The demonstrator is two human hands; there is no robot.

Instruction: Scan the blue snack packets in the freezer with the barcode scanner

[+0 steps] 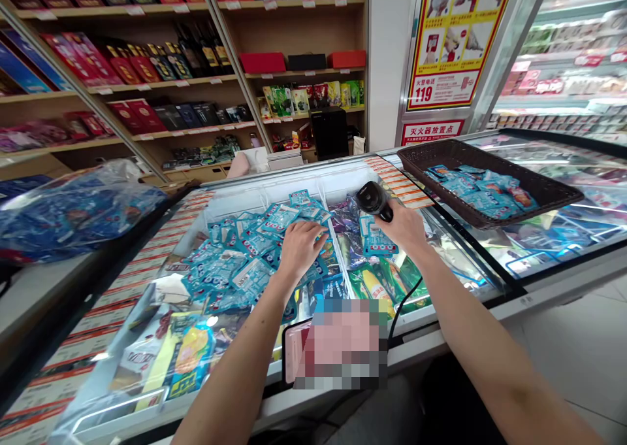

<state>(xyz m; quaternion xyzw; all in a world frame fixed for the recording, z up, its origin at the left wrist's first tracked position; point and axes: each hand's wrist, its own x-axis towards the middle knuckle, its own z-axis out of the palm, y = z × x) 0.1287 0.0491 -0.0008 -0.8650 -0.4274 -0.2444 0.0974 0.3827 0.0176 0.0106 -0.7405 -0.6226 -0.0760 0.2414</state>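
My right hand [404,226] grips a black handheld barcode scanner [371,200], its head turned down and left. A small blue packet [377,239] lies flat on the freezer's glass below the scanner. My left hand [301,252] is over a loose heap of blue printed packets [225,275], fingers bent and drawn together. What sits between those fingers, if anything, is hidden. The scanner's black cable [406,296] hangs from below my right hand toward the freezer's front edge.
More blue packets lie in a brown basket [558,193] at the right. A phone [294,353], partly covered by a blurred patch, is at the front edge. A clear bag of blue packs [78,210] stands left. Behind are shelves [294,33] of boxed goods.
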